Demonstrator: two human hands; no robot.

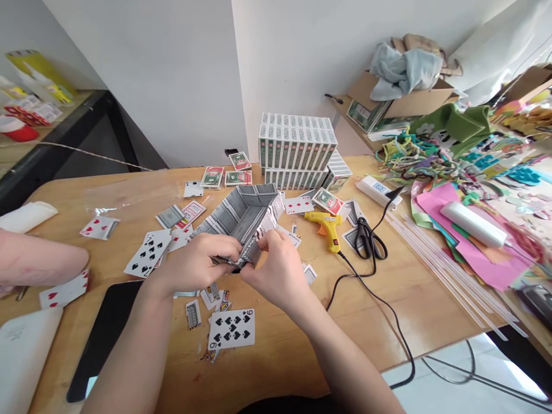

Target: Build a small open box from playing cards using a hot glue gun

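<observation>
An open box made of playing cards [248, 215], grey patterned backs showing, is held tilted above the table's middle. My left hand [207, 261] pinches its near left edge, fingers curled over the rim. Gripping the near right corner is my right hand [273, 267], thumb below and fingers on the side wall. The two hands almost meet at the near corner. Below them lie a nine of spades [232, 329] and cut card pieces [193, 314]. A yellow glue gun [326, 227] rests to the right, beside black-handled scissors [366, 237].
Stacked card packs [297, 146] stand at the back. Loose cards [149, 253] and a dark tablet [106, 339] lie left, near another person's arm [41, 257]. Right are a power strip [378, 191], clear glue sticks [444, 267], coloured sheets [487, 253] and a trailing black cable [390, 310].
</observation>
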